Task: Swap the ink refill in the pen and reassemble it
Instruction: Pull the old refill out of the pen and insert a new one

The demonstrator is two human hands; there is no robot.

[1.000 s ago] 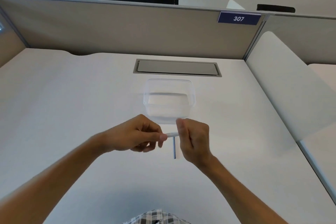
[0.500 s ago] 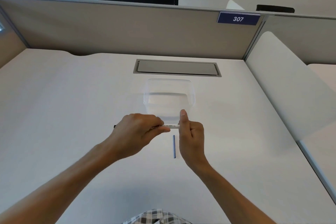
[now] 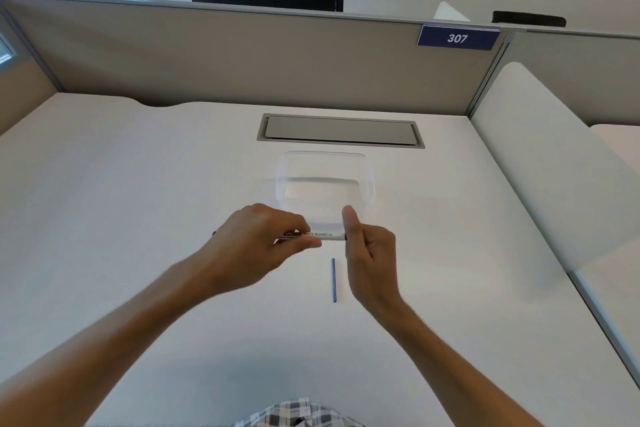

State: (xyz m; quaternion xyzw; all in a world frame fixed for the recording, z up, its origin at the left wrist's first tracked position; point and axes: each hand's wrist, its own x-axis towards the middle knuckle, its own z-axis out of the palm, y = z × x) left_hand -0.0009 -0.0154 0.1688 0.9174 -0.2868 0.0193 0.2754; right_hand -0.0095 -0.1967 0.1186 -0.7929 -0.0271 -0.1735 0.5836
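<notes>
Here both hands hold a slim white cylindrical pen.

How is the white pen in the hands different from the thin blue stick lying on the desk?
The white pen is held up off the desk by the left hand and right hand; the blue stick lies alone on it. The pen is thicker and has printed words; the stick is thin and plain. The pen runs sideways; the stick points away from the person. Both are straight and slim.
</notes>
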